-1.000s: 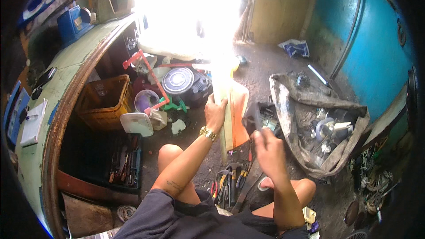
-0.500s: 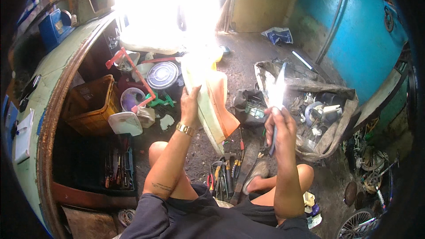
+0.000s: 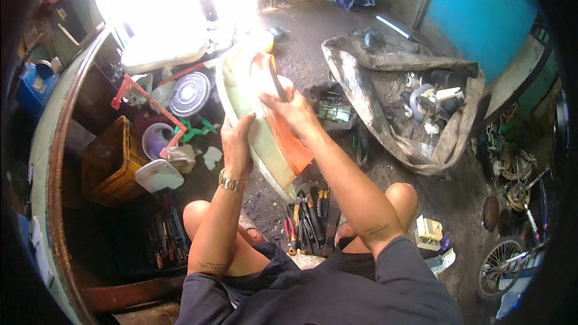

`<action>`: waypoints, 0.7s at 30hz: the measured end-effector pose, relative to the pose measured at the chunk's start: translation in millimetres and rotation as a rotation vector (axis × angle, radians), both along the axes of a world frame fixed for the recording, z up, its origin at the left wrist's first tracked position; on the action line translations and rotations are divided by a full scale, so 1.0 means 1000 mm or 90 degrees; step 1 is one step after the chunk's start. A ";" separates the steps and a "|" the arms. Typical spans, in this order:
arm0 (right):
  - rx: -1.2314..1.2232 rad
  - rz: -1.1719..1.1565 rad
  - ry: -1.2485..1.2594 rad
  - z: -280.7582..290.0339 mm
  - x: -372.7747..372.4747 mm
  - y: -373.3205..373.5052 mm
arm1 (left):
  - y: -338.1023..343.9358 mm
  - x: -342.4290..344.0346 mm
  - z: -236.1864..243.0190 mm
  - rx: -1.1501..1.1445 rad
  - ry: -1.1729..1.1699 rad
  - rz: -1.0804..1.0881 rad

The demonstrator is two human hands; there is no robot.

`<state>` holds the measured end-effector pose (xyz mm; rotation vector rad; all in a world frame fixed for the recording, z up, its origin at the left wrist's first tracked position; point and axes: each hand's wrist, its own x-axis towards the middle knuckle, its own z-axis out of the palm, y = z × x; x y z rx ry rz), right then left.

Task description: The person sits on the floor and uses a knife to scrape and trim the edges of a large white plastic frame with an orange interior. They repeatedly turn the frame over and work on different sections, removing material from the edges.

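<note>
A pale cream and orange plastic panel [image 3: 268,162] slants up toward the bright doorway, its top washed out by glare. My left hand [image 3: 236,141] is closed on its left edge, a gold watch at the wrist. My right hand [image 3: 292,111] grips a dark knife-like tool [image 3: 278,84] against the upper orange part of the panel; its blade is hard to make out. Below the panel, several pliers and other hand tools [image 3: 307,216] lie on the floor between my legs.
A yellow crate [image 3: 102,171], grey lid [image 3: 189,93], red frame [image 3: 147,102] and scrap plastic crowd the left beside a counter [image 3: 63,162]. A dirty sack with parts [image 3: 457,135] lies right, near a blue wall [image 3: 487,18]. A bicycle wheel [image 3: 500,268] is lower right.
My right hand, which was raised apart at the right with the tool, has moved left and up onto the panel. My left hand and the panel have shifted up-left; the view has shifted too.
</note>
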<state>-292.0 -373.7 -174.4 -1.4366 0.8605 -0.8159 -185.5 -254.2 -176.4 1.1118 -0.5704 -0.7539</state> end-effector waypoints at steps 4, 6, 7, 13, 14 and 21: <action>-0.041 -0.098 0.089 -0.044 0.026 -0.024 | -0.011 -0.006 -0.008 0.013 -0.069 0.020; -0.121 -0.211 0.265 -0.059 0.029 -0.023 | -0.013 -0.014 -0.018 0.050 -0.106 0.032; -0.142 -0.223 0.280 -0.060 0.032 -0.018 | -0.013 -0.015 -0.028 0.041 -0.091 0.050; -0.157 -0.228 0.368 -0.056 0.042 -0.009 | -0.009 -0.020 -0.049 0.054 -0.025 0.113; -0.161 -0.222 0.355 -0.056 0.043 -0.006 | -0.008 -0.024 -0.045 0.024 0.026 0.127; -0.130 -0.230 0.362 -0.086 0.057 -0.006 | 0.009 -0.020 -0.059 0.126 -0.039 0.170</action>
